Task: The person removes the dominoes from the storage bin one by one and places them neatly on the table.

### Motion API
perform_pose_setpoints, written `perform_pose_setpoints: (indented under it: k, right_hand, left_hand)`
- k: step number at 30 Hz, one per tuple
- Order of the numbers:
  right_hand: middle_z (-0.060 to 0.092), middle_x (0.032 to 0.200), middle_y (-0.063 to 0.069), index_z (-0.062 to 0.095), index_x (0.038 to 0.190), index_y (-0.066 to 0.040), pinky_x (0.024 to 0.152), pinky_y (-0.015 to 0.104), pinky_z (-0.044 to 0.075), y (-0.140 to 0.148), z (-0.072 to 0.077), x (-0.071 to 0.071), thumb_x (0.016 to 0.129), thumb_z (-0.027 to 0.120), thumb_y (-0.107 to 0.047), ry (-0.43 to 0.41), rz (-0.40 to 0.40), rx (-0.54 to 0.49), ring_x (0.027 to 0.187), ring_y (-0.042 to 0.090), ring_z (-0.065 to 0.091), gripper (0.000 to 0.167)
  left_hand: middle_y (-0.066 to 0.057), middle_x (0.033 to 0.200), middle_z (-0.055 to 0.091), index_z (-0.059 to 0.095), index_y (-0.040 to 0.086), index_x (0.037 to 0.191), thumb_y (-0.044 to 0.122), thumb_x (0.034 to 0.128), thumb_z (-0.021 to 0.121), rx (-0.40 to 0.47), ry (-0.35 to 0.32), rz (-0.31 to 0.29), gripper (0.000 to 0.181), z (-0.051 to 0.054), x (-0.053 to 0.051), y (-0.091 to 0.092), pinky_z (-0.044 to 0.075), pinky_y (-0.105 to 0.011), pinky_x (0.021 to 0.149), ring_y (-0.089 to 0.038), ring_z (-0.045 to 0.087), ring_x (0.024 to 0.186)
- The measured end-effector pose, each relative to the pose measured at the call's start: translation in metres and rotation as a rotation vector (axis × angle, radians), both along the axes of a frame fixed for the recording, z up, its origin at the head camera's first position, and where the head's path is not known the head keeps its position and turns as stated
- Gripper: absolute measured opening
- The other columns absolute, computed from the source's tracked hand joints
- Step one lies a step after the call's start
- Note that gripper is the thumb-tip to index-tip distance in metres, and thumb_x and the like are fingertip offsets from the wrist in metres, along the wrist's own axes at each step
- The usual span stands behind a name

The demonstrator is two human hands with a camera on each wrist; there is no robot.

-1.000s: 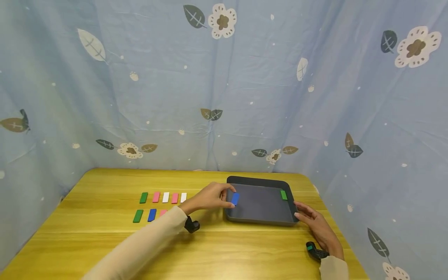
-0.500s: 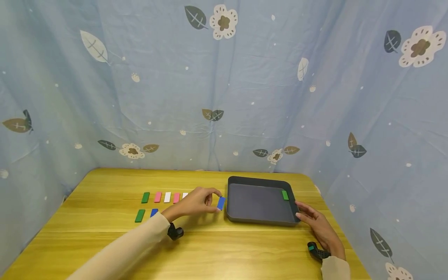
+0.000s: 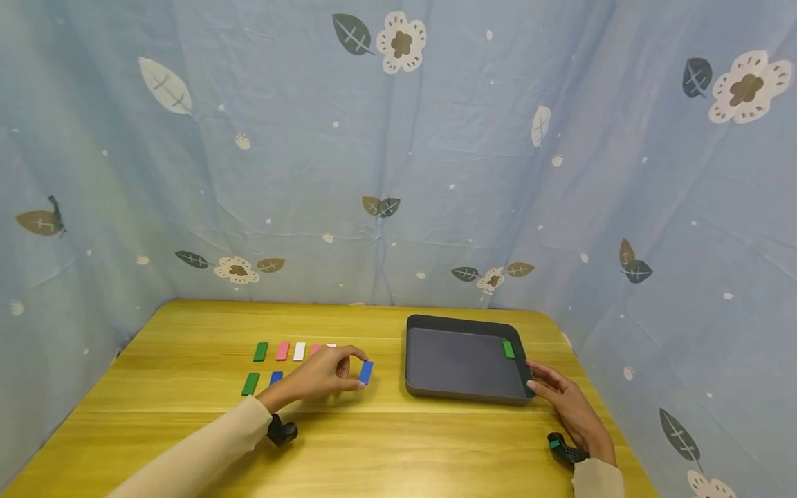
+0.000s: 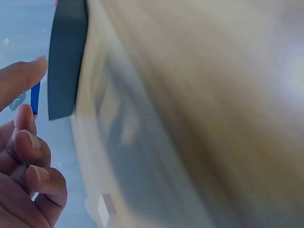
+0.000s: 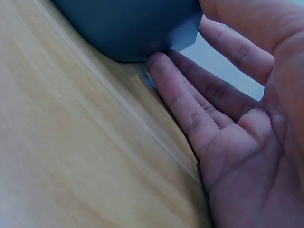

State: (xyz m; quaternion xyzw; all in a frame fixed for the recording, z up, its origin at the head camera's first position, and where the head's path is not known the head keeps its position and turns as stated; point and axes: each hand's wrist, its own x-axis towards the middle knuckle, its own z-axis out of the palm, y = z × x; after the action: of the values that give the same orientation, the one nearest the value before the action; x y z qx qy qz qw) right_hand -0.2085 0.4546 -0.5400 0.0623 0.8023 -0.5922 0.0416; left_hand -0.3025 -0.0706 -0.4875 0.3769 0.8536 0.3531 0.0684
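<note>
My left hand (image 3: 324,373) pinches a blue domino-like tile (image 3: 366,373) between thumb and finger, above the table left of the tray. In the left wrist view, only a thin blue edge of this tile (image 4: 35,98) shows. My right hand (image 3: 566,401) touches the right side of a dark grey tray (image 3: 461,397). Its fingers (image 5: 178,95) lie fairly straight against the tray's outer wall in the right wrist view. A green tile (image 3: 508,349) lies inside the tray near its right wall.
Left of my left hand, two rows of tiles lie on the wooden table (image 3: 398,449): green (image 3: 260,351), pink (image 3: 283,351), white (image 3: 299,351) and blue (image 3: 276,377). The hand partly covers both rows. A patterned curtain (image 3: 311,173) hangs around the table.
My left hand has carried the blue tile out from over the tray, leftward towards the tile rows. The right hand stays at the tray's right side.
</note>
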Motion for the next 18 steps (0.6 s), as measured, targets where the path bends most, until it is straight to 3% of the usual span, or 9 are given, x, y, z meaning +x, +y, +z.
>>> perform_pose_setpoints:
  k: [4,9,18]
  right_hand:
    - [0.037,0.161,0.008,0.041,0.158,-0.017,0.101,0.020,0.043,-0.001,0.001,0.001,0.100,0.068,-0.037,-0.002,-0.005,-0.003,0.137,0.013,0.042,0.067]
    - [0.038,0.161,0.010,0.042,0.158,-0.015,0.096,0.014,0.042,-0.004,0.000,0.001,0.101,0.068,-0.036,0.008,-0.013,0.000,0.127,0.000,0.046,0.067]
    - [0.037,0.161,0.011,0.042,0.158,-0.015,0.094,0.012,0.041,-0.003,0.001,0.000,0.102,0.067,-0.035,0.024,-0.006,0.011,0.122,-0.007,0.047,0.065]
  left_hand:
    - [0.009,0.070,0.055,0.067,0.010,0.127,0.030,0.0907,0.082,0.014,-0.025,0.018,0.044,-0.005,0.007,-0.014,0.045,-0.025,0.057,-0.005,0.048,0.059]
    - [0.009,0.068,0.053,0.068,0.009,0.124,0.028,0.0898,0.083,0.022,-0.017,0.057,0.042,-0.012,0.012,-0.034,0.044,-0.025,0.058,-0.004,0.046,0.058]
    - [0.009,0.069,0.050,0.068,0.008,0.126,0.029,0.0876,0.085,0.013,0.002,0.157,0.047,-0.015,0.010,-0.063,0.040,-0.024,0.056,-0.005,0.044,0.059]
